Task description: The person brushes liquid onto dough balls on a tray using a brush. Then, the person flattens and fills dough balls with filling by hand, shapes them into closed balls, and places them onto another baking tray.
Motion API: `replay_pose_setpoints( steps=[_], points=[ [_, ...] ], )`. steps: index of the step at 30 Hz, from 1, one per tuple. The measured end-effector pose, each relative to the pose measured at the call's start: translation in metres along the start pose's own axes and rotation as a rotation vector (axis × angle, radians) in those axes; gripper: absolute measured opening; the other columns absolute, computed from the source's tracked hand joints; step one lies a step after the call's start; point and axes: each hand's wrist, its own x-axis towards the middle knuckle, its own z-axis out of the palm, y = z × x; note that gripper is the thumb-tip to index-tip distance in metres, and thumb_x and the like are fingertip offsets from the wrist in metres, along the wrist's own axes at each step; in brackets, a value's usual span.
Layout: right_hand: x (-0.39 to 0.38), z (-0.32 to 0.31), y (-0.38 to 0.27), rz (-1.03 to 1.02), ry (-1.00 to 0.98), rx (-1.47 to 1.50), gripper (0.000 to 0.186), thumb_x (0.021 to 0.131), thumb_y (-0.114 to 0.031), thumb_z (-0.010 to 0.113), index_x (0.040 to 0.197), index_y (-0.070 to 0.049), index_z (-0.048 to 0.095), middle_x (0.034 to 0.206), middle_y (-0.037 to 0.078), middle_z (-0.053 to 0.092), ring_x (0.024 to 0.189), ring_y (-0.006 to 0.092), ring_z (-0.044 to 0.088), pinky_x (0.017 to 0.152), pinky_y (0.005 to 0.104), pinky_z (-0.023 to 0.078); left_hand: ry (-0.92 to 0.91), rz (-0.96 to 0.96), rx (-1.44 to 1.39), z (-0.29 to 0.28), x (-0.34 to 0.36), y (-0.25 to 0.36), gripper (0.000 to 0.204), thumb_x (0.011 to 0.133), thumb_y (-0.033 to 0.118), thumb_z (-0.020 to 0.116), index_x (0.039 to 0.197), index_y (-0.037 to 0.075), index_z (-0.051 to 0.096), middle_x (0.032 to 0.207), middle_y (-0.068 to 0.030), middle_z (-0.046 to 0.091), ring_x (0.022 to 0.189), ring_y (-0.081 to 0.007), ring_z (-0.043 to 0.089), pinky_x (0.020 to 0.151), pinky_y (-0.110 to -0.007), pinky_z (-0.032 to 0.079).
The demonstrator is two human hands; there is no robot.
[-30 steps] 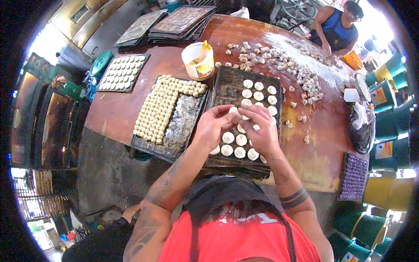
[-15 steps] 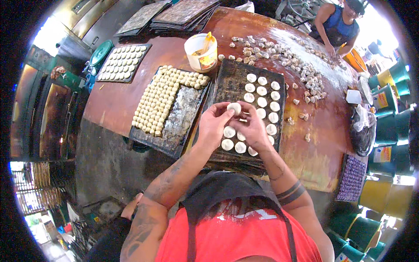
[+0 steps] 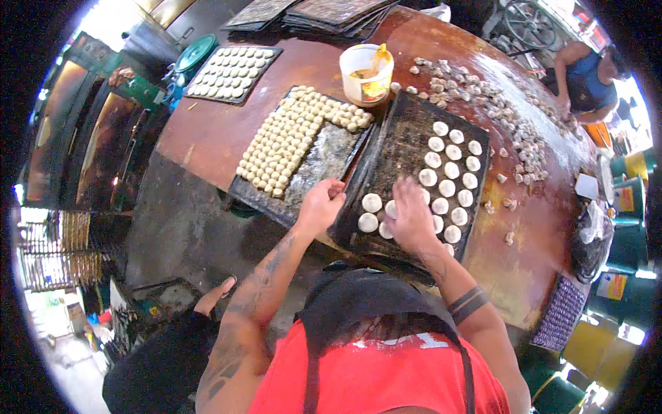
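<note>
My right hand (image 3: 412,214) lies palm down over the dark baking tray (image 3: 365,165), fingers stretched out and slightly blurred, covering some of the dough discs. Round, pale, flattened dough discs (image 3: 447,188) stand in rows on its right part, with a few more (image 3: 368,222) at its near left. My left hand (image 3: 323,205) hovers by the tray's left edge, fingers loosely curled toward the thumb, and no dough shows in it. Left of it, a second tray (image 3: 324,155) bears many small yellowish filled-looking balls (image 3: 283,141) packed in rows beside a bare floury strip.
A white bucket (image 3: 367,86) with an orange-handled tool stands behind the trays. Farther left lies a tray of dough rounds (image 3: 231,72). Rough brown lumps (image 3: 476,93) spread over the floury table (image 3: 524,276). A person (image 3: 586,76) works at far right. Stacked trays (image 3: 338,17) sit at the back.
The dough disc my fingers held no longer shows between them. My hands have parted: the right is down on the tray, the left drawn back left. The view has shifted.
</note>
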Motion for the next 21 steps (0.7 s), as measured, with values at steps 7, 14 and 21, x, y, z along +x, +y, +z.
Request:
replay_pose_setpoints(
  steps=[7, 14, 21],
  points=[
    [0.003, -0.041, 0.111, 0.343, 0.438, 0.455, 0.036, 0.093, -0.006, 0.059, 0.128, 0.0, 0.066, 0.131, 0.017, 0.067, 0.12, 0.0379, 0.063, 0.101, 0.0472, 0.052, 0.258, 0.155, 0.939, -0.106, -0.009, -0.091, 0.008, 0.084, 0.008, 0.071, 0.092, 0.008, 0.071, 0.096, -0.0142, 0.069, 0.095, -0.0389, 0.068, 0.082, -0.049, 0.056],
    [-0.123, 0.038, 0.272, 0.555, 0.247, -0.1, 0.036, 0.089, -0.006, 0.059, 0.124, -0.003, 0.069, 0.127, 0.019, 0.068, 0.123, 0.0403, 0.06, 0.104, 0.0487, 0.05, 0.241, 0.207, 0.762, -0.089, 0.011, -0.078, 0.015, 0.08, 0.006, 0.073, 0.095, 0.007, 0.074, 0.092, -0.0136, 0.07, 0.091, -0.037, 0.069, 0.079, -0.045, 0.057],
    [-0.049, -0.038, 0.121, 0.52, 0.694, 0.726, 0.024, 0.093, -0.012, 0.076, 0.115, -0.002, 0.074, 0.108, 0.011, 0.076, 0.1, 0.0197, 0.071, 0.092, 0.0346, 0.056, -0.054, -0.375, -0.986, 0.037, 0.019, 0.037, 0.028, 0.093, 0.0, 0.072, 0.12, 0.0, 0.064, 0.104, -0.0093, 0.073, 0.086, -0.0188, 0.071, 0.08, -0.031, 0.06]
  ],
)
